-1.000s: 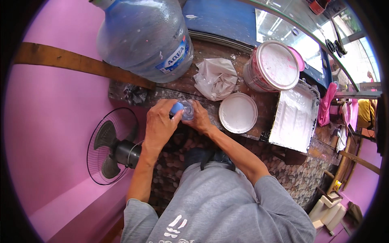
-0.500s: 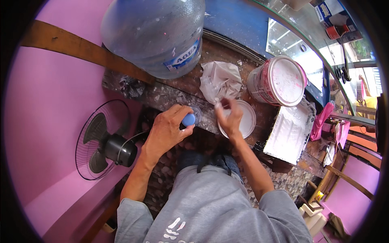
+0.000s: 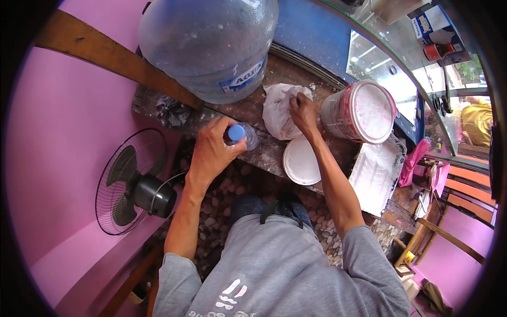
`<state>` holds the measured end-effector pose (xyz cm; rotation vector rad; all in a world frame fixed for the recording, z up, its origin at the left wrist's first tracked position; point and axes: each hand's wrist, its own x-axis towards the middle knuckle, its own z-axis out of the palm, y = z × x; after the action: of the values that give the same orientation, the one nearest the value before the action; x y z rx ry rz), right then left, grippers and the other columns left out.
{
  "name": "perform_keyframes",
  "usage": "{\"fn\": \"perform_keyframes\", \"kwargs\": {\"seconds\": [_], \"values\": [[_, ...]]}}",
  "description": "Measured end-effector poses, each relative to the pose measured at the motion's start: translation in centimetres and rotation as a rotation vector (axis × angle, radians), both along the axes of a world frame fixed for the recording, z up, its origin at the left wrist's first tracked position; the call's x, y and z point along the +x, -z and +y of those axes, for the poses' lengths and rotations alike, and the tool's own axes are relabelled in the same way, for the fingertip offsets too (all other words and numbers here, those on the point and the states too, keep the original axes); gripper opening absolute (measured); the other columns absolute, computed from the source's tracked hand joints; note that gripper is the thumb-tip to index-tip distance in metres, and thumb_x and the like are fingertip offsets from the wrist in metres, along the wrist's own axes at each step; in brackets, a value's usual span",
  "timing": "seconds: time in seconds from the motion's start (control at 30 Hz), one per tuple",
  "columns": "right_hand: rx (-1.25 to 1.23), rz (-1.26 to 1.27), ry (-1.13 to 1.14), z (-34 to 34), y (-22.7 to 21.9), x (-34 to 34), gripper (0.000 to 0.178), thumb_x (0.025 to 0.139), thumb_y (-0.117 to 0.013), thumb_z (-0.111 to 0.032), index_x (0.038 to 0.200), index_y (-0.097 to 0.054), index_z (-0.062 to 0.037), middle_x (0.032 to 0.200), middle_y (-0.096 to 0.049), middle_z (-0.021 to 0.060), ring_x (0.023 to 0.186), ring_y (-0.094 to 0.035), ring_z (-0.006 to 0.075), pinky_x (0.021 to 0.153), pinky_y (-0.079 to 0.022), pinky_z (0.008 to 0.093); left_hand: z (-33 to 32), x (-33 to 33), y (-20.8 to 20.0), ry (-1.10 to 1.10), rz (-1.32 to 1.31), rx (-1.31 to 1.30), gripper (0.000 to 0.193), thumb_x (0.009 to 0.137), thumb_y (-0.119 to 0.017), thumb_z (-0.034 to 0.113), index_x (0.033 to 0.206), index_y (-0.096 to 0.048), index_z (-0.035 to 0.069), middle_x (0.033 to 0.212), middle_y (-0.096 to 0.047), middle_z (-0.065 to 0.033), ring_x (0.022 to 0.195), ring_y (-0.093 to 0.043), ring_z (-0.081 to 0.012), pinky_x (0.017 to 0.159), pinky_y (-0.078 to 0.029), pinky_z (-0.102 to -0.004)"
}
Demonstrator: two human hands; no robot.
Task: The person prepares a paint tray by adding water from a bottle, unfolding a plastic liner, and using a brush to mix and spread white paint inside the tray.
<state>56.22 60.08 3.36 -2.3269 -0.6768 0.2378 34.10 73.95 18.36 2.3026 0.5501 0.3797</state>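
Observation:
My left hand (image 3: 211,150) is wrapped round the neck of a small clear plastic bottle (image 3: 250,138) with a blue cap (image 3: 236,132), held at the near edge of the wooden bench. Bent and closed, the fingers of my right hand (image 3: 304,112) grip the right side of a crumpled whitish plastic bag (image 3: 280,117); its contents are hidden. Below that forearm lies a round white lid or shallow tub (image 3: 302,162), partly covered by my arm.
A big water jug (image 3: 211,47) stands behind the bottle. Right of the bag is a lidded paint bucket (image 3: 362,111), with a white-coated paint tray (image 3: 376,174) nearer me. A black fan (image 3: 153,195) stands at left, below a wooden beam (image 3: 116,63).
My right hand has moved up and away from me, from above the round white lid to the bag, whose shape has shifted. The bottle in my left hand has moved slightly left and away.

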Motion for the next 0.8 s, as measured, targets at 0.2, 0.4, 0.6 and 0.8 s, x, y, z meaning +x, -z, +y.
{"fn": "perform_keyframes", "kwargs": {"seconds": [0.2, 0.4, 0.6, 0.8], "values": [[0.107, 0.031, 0.155, -0.8, 0.9, -1.9, 0.034, 0.083, -0.061, -0.034, 0.087, -0.065, -0.0005, 0.079, -0.064, 0.0224, 0.076, -0.064, 0.0379, 0.069, -0.047, 0.0451, -0.5, 0.8, -0.1, -0.017, 0.008, -0.019, 0.028, 0.069, -0.075, 0.015, 0.087, -0.059, 0.001, 0.08, -0.062, -0.0139, 0.071, -0.062, -0.0281, 0.064, -0.049, -0.0364], [0.04, 0.037, 0.134, 1.1, -0.5, -2.8, 0.036, 0.08, -0.065, -0.036, 0.084, -0.065, -0.0003, 0.078, -0.064, 0.0218, 0.075, -0.063, 0.0391, 0.068, -0.048, 0.0454, -1.2, 0.3, -0.1, -0.071, 0.001, 0.033, 0.037, 0.067, -0.076, 0.018, 0.097, -0.059, 0.004, 0.086, -0.062, -0.0141, 0.074, -0.062, -0.0297, 0.066, -0.049, -0.0384], [0.277, 0.044, 0.09, -0.9, 1.6, -1.4, 0.037, 0.089, -0.058, -0.033, 0.079, -0.062, 0.0022, 0.065, -0.061, 0.0189, 0.062, -0.061, 0.0336, 0.06, -0.045, 0.0422, -4.7, -3.3, -0.2, -0.324, -0.325, 0.019, 0.051, 0.066, -0.079, 0.018, 0.109, -0.055, 0.003, 0.09, -0.059, -0.0097, 0.072, -0.059, -0.0203, 0.064, -0.049, -0.0316], [0.473, 0.457, 0.199, -3.0, -3.8, 0.5, 0.044, 0.092, -0.058, -0.033, 0.065, -0.054, 0.002, 0.055, -0.051, 0.0051, 0.053, -0.047, 0.0109, 0.048, -0.038, 0.0323, -11.2, -10.0, 3.4, -0.147, -0.111, -0.292, 0.046, 0.073, -0.076, 0.018, 0.109, -0.055, -0.001, 0.088, -0.061, -0.0114, 0.077, -0.062, -0.0198, 0.069, -0.052, -0.0294]]}}
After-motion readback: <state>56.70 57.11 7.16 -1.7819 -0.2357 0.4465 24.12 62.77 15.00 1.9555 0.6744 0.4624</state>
